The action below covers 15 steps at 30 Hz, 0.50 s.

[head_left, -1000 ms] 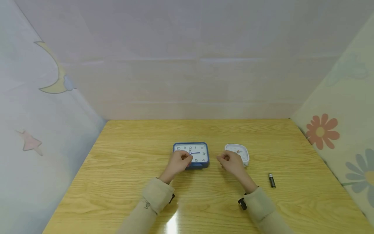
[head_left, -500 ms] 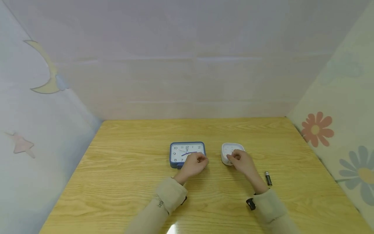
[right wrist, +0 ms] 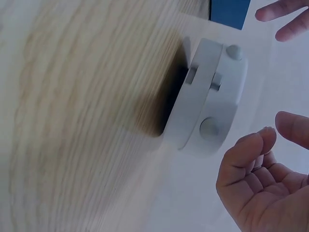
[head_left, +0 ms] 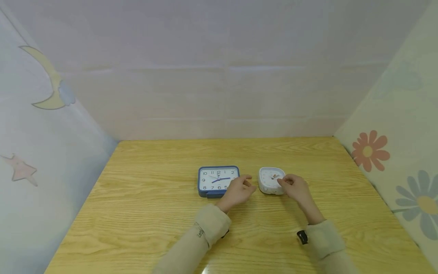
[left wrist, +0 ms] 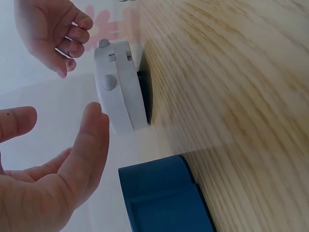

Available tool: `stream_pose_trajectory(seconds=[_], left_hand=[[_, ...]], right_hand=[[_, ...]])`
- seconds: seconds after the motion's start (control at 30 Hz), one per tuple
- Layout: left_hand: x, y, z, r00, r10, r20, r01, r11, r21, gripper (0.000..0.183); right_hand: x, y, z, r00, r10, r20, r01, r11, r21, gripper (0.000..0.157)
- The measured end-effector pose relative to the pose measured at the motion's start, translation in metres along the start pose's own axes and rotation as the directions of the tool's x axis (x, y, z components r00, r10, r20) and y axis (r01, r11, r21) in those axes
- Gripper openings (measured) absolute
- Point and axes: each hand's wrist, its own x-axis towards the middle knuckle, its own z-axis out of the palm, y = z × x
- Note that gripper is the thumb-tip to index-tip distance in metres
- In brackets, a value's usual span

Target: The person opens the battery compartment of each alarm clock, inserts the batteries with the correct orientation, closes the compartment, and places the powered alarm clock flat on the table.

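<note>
On the tabletop (head_left: 154, 213), the white clock (head_left: 268, 182) is left largely uncovered as the right hand (head_left: 297, 188) is shifted rightward; the left hand (head_left: 238, 190) is poised near the blue clock (head_left: 213, 182); each grip is slack and empty; neither clock is held.

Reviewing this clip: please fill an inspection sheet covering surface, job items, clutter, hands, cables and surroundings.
Surface: wood-grain table, small glare spot at the head view's bottom edge.
Job items: blue rectangular clock, and white rounded-square clock to its right, apart; both dials face the head camera.
Clutter: small object cropped at the left wrist view's top edge, unidentifiable.
Hands: left hand holds nothing, hiding the blue clock's lower right corner; right hand holds nothing, beside the white clock, fingers loosely curled.
Cables: nothing seen.
Surroundings: pale walls with printed crescent moon and flowers.
</note>
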Motion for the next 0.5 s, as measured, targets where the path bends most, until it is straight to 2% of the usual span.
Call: stream_pose_trajectory(seconds=[0.27,0.5], left_hand=[[0.009,0.003,0.004,0.999,-0.035,-0.027,0.037,0.997,0.074,0.058],[0.019,0.001,0.010,0.997,-0.072,-0.022,0.073,0.997,0.037,0.068]], right_hand=[[0.006,0.009,-0.011,0.999,0.038,-0.018,-0.039,0.997,-0.064,0.036],[0.014,0.016,-0.016,0.984,0.141,0.109,-0.142,0.990,0.000,0.056]])
